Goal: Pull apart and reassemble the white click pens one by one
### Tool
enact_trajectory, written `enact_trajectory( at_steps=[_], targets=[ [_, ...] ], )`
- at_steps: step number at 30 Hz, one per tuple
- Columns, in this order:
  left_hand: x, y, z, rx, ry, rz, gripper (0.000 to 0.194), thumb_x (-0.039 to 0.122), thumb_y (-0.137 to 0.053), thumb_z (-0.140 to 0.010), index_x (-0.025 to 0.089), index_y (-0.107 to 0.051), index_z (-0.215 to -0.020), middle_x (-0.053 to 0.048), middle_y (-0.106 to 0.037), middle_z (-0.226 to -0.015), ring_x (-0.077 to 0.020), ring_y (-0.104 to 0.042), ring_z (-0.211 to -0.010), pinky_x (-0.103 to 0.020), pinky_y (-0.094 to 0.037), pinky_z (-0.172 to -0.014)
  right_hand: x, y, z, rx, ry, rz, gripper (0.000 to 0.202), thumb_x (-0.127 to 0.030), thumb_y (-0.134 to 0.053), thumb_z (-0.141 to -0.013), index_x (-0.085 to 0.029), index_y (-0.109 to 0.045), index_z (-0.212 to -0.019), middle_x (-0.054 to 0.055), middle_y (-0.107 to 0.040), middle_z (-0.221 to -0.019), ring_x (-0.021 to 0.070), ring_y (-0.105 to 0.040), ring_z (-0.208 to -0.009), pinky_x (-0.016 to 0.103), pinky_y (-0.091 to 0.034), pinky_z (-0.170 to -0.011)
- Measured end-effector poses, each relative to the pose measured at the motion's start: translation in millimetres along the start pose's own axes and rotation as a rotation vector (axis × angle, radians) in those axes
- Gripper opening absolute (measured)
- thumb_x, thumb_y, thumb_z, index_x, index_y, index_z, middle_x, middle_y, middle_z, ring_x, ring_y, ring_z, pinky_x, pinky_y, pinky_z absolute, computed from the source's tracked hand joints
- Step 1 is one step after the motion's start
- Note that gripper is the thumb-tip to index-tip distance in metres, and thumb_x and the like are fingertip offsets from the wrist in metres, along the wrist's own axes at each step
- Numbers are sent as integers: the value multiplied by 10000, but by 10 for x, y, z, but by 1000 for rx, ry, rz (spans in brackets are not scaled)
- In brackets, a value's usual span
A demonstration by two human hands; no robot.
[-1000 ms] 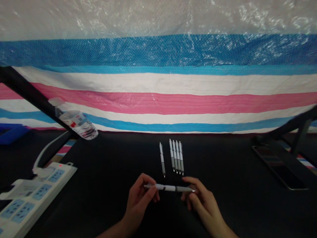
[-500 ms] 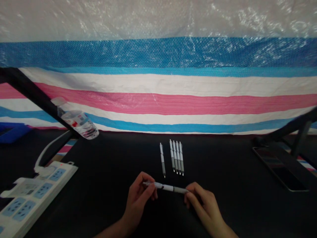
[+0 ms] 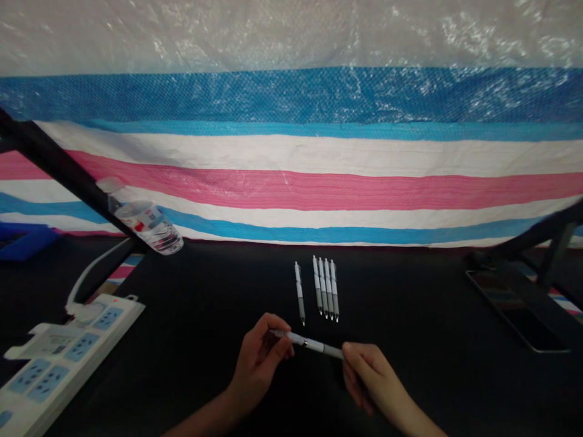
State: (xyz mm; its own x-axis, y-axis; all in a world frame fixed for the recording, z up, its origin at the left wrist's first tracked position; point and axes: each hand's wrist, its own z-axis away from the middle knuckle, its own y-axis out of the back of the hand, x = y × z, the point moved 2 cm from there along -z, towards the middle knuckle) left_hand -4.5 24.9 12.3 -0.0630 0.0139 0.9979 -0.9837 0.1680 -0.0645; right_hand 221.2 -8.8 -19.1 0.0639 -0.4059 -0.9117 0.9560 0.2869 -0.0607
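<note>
White-and-gray pen [image 3: 314, 345] is held nearly level, its gray end dipping slightly, between a person's two bare hands above a black tabletop [image 3: 204, 291]. At far left, a blue tray [image 3: 31, 243] sits at the edge of the view, with a white power strip [image 3: 68, 366] nearer the person, its small red light glowing. A white plug [image 3: 86, 312] with a pale cord [image 3: 91, 264] is in the strip's far end, and a white labeled block [image 3: 52, 341] sits beside it. A black bar [image 3: 73, 176] slants down toward the table, a clear bottle [image 3: 152, 226] with a red-marked label appearing tilted alongside it. At center, the left hand [image 3: 259, 358] pinches the pen's clip end between thumb and forefinger, its other fingers curled behind and partly hidden. Beyond the held pen, a lone pen [image 3: 299, 292] lies tip toward the person; just to its right, a row of four pens [image 3: 323, 286] lies side by side, pointing the same way. The right hand [image 3: 376, 376] grips the gray end between thumb and forefinger, covering the tip, remaining fingers bent below. Well to the right, a dark-screened phone [image 3: 514, 309] lies near a black support [image 3: 537, 227]. A striped sheet [image 3: 291, 191] in blue, white and pink hangs behind.
</note>
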Motion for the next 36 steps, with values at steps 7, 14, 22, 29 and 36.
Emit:
enact_trajectory(
  at_steps=[7, 14, 22, 29, 36],
  targets=[
    [-46, -60, -53, -19, 63, 127, 263, 411, -773, -878, 191, -690, -997, -7, -677, -745, -150, -615, -665, -249, -510, -634, -39, -38, 26, 38, 92, 74, 741, -835, -385, -911, -190, -583, -604, -40, -458, -424, 79, -330, -354, 212, -212, -379],
    [-104, -128, -104, -66, 123, 352, 162, 341, -761, -906, 199, -740, -980, -38, -719, -948, -194, -688, -918, -296, -533, -862, -171, -133, 100, -28, 273, 379, 674, -674, -320, -1039, -159, -743, -937, -5, -577, -602, 131, -500, -527, 242, -355, -519],
    [-86, -93, -159, -42, 149, 298, 369, 360, -773, -890, 219, -670, -1215, -14, -672, -889, -150, -659, -764, -268, -551, -716, -161, -142, 66, 1, 235, 419, 646, -663, -333, -1037, -144, -715, -1079, -28, -549, -565, 142, -524, -522, 247, -363, -533],
    [-64, -122, -188, -36, 125, 244, 511, 290, -781, -863, 264, -510, -1296, 36, -637, -817, -143, -664, -685, -276, -564, -653, -164, -146, 75, 11, 251, 429, 594, -631, -370, -1037, -146, -713, -1033, -25, -545, -565, 146, -540, -524, 237, -370, -512],
    [-116, -109, -222, -7, 154, 244, 502, 291, -799, -838, 254, -505, -1243, 43, -626, -796, -143, -653, -686, -279, -569, -650, -164, -151, 80, -5, 247, 431, 488, -536, -402, -1045, -150, -700, -1024, -29, -541, -576, 141, -529, -522, 230, -365, -507]
  ],
)
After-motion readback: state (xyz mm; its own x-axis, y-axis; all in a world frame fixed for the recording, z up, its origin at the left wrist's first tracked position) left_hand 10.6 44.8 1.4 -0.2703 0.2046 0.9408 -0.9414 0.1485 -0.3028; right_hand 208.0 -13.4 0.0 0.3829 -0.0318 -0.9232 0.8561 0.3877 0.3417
